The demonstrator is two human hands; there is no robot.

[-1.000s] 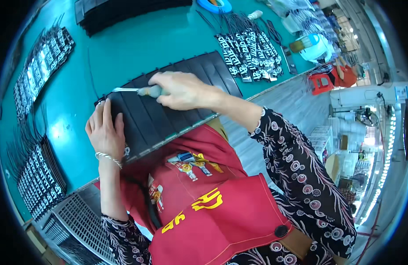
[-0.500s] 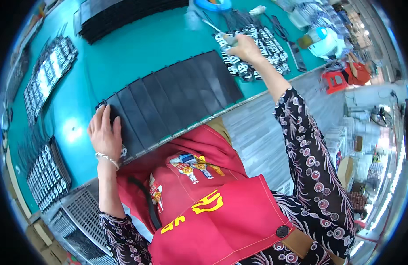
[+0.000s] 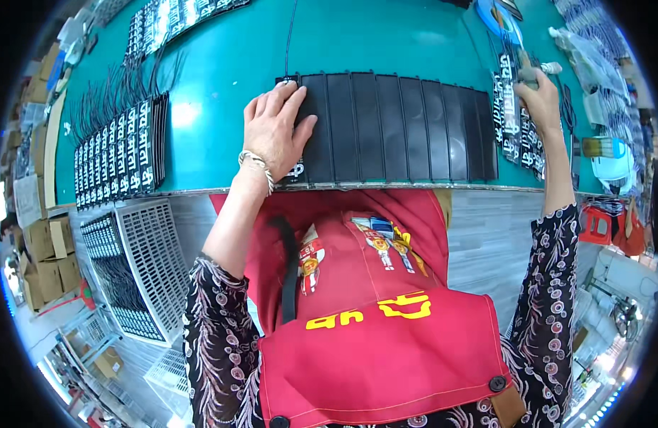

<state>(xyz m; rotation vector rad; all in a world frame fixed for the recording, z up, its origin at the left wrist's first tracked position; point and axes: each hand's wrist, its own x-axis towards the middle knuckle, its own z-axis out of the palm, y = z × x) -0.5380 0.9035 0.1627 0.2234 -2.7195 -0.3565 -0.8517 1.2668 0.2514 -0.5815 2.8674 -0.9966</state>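
Observation:
My left hand (image 3: pixel 275 125) lies on the left end of a row of thin, flat black panels (image 3: pixel 404 128) near the table's front edge. Its fingers are stretched out and the thumb is apart. A dark cord runs up the table from beside its fingertips. At the right, my right hand (image 3: pixel 541 105) is closed around a slim tool (image 3: pixel 525 65) with a greyish handle; the tool's exact kind is unclear. It is over black pieces with white lettering (image 3: pixel 507 132), spread just right of the panel row.
A blue ring-shaped item (image 3: pixel 496 20) lies at the far right. Lettered black pieces with cords (image 3: pixel 122 153) stand stacked on the left; another bundle (image 3: pixel 168 25) is farther back. Below the left edge is a white plastic crate (image 3: pixel 158 250). A red stool (image 3: pixel 595 225) stands right of the green table (image 3: pixel 365 50).
The view has swung, so the panel row now looks nearly level. My left hand stays at its left end; my right hand still grips the tool over the lettered pieces.

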